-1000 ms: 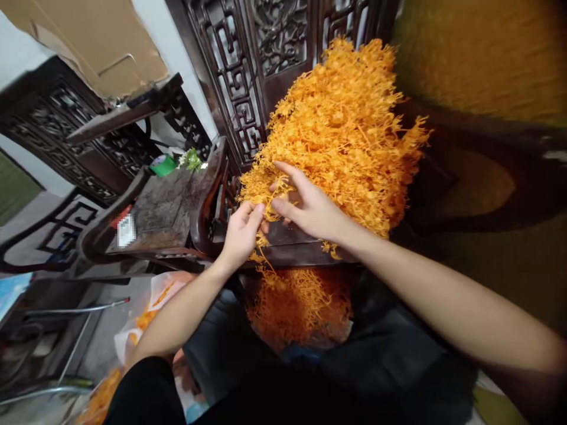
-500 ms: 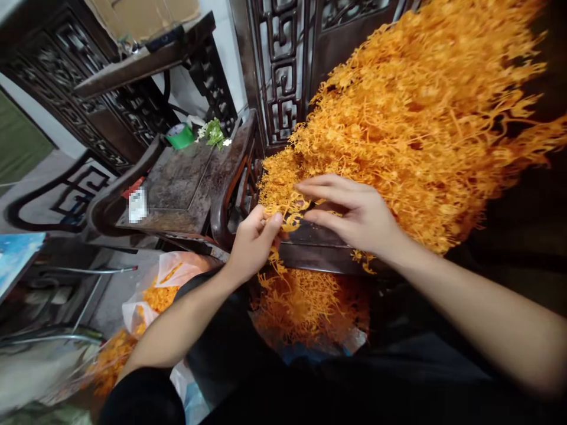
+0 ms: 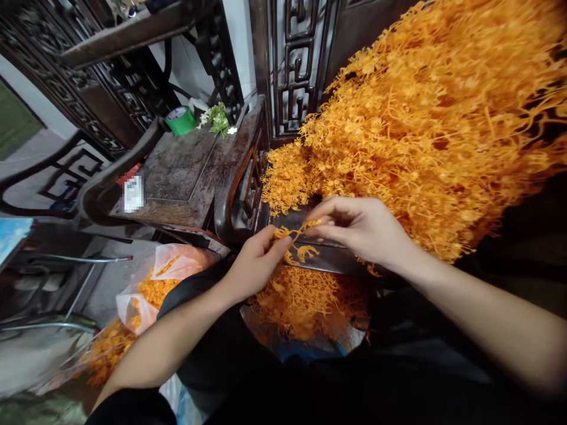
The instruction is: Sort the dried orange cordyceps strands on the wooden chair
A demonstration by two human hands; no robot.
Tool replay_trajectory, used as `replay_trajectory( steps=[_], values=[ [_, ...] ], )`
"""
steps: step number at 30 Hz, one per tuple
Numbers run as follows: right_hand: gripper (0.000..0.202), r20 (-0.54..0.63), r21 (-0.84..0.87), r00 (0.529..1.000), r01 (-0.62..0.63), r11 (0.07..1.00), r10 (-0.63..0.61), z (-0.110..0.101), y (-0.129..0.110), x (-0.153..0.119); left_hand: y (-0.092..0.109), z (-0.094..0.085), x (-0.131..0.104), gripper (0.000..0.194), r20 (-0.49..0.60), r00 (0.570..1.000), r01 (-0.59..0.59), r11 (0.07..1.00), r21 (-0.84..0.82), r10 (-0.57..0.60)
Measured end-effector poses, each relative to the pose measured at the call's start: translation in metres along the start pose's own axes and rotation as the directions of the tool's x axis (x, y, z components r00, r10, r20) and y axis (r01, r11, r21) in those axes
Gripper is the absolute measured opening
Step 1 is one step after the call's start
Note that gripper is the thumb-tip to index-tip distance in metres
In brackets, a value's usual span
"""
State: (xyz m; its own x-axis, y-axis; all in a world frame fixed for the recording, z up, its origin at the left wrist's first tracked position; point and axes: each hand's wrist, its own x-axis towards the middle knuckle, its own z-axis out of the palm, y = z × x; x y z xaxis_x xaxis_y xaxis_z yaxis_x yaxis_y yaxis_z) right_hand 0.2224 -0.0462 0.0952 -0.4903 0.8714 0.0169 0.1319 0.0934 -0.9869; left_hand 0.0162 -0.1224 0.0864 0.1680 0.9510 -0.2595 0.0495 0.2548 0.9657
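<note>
At frame centre, the right hand (image 3: 367, 229) has closed its fingers onto the orange sprig (image 3: 303, 228) (the left hand (image 3: 257, 261) pinches it too); both now steady it.

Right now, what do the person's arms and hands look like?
The ungloved left hand and ungloved right hand show no rings. The left forearm and right forearm are bare, without watches or visible markings. A black cloth sleeve tops the left one; none shows clearly on the right.

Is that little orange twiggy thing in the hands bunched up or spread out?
Spread out: the orange sprig stretches from the left hand to the right hand, its thin branches showing gaps between them.
</note>
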Motion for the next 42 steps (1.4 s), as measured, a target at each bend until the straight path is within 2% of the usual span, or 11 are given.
replay_trajectory(
  steps=[3, 5, 7, 9, 12, 16, 27, 32, 36, 40, 42],
  values=[
    [0.026, -0.020, -0.021, 1.000, 0.018, 1.000, -0.019, -0.022, 0.000, 0.007, 0.012, -0.007, -0.005, 0.038, 0.138, 0.977, 0.177, 0.979, -0.103, -0.162],
    [0.022, -0.236, 0.005, 0.969, 0.080, 0.997, -0.077, -0.046, 0.005, 0.017, 0.019, -0.012, -0.006, 0.038, 0.182, 0.957, 0.257, 0.952, -0.165, -0.227],
    [0.018, -0.525, -0.001, 0.829, 0.225, 0.974, -0.192, -0.065, 0.011, 0.024, 0.022, -0.016, -0.002, 0.039, 0.124, 0.969, 0.238, 0.943, -0.234, -0.214],
    [0.014, -0.482, -0.071, 0.850, 0.202, 0.977, -0.211, -0.067, 0.013, 0.024, 0.021, -0.015, 0.007, 0.041, 0.008, 0.990, 0.140, 0.947, -0.290, -0.144],
    [0.014, -0.191, -0.225, 0.938, 0.244, 0.943, -0.288, -0.040, 0.006, 0.012, 0.017, -0.006, 0.023, 0.038, -0.116, 0.991, 0.027, 0.950, -0.312, -0.066],
    [0.004, 0.033, -0.351, 0.838, 0.520, 0.778, -0.545, -0.001, -0.007, -0.003, 0.018, 0.011, 0.034, 0.033, -0.175, 0.983, -0.004, 0.940, -0.342, -0.059],
    [0.007, -0.013, -0.505, 0.713, 0.600, 0.620, -0.701, 0.012, 0.014, -0.003, 0.013, 0.051, 0.043, 0.028, -0.274, 0.960, -0.156, 0.934, -0.320, 0.067],
    [0.026, -0.308, -0.351, 0.780, 0.439, 0.827, -0.545, -0.024, -0.003, 0.009, 0.031, 0.044, 0.037, 0.039, -0.100, 0.994, -0.073, 0.924, -0.376, 0.038],
    [0.031, -0.679, -0.125, 0.589, 0.495, 0.860, -0.438, -0.064, -0.007, 0.018, 0.039, 0.033, 0.035, 0.046, -0.085, 0.995, -0.077, 0.906, -0.417, 0.045],
    [0.047, -0.291, -0.213, 0.822, 0.443, 0.871, -0.489, -0.053, -0.006, 0.008, 0.033, 0.038, 0.041, 0.046, -0.064, 0.997, -0.056, 0.919, -0.390, 0.033],
    [0.045, -0.074, -0.392, 0.827, 0.490, 0.779, -0.558, -0.041, -0.008, 0.000, 0.029, 0.042, 0.044, 0.044, -0.074, 0.996, -0.071, 0.927, -0.367, 0.047]
  ],
)
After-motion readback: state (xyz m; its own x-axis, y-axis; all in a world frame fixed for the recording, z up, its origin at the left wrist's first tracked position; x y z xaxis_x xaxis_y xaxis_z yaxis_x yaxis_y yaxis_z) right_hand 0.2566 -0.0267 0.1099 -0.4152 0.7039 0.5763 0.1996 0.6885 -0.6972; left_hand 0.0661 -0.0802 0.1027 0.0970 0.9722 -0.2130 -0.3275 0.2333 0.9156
